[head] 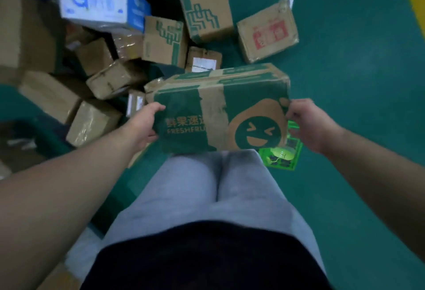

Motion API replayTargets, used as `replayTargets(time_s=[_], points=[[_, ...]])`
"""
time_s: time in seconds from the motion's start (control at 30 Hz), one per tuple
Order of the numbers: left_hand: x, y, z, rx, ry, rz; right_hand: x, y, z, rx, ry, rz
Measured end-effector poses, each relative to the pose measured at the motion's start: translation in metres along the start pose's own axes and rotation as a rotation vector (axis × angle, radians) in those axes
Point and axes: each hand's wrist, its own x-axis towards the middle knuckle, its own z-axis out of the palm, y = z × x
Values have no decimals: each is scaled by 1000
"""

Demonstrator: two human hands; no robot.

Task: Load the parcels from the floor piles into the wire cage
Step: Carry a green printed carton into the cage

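I hold a green and brown fruit carton [220,110] with a laughing face printed on it, lifted above my knees. My left hand [145,124] grips its left end, thumb over the top edge. My right hand [305,121] grips its right end. A pile of cardboard parcels [108,82] covers the floor ahead and to the left. The wire cage is not in view.
A white and blue box [96,2] tops the pile at the back left. A tall green-printed carton [204,2] and a brown box with red print [268,29] lie ahead. A small bright green package [282,154] lies by my right knee. Green floor [356,59] stretches to the right.
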Motion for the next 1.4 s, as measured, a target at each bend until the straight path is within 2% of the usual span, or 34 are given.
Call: replayTargets(time_s=[0.07,0.13,0.33,0.6,0.8,1.0,1.17,1.4], points=[[-31,-24,-16,-110,37,19,-23,-18,2,30,0,-23],[-57,-55,-32,-274,81,39,-47,-39,8,-41,-40,-103],[-125,-157,-50,-601,141,13,-109,-92,53,-348,-152,-44],[-191,-306,-69,-1045,278,-61,-181,-109,190,-533,-343,-162],[-216,-432,-82,-1350,403,-98,-224,-53,295,-742,-422,-304],[-263,-585,-93,-1548,533,-102,-314,73,419,-857,-409,-425],[-300,-726,-95,-1720,614,-130,-364,186,507,-898,-541,-412],[-336,-838,-94,-1963,722,-154,-423,281,593,-1097,-602,-530]])
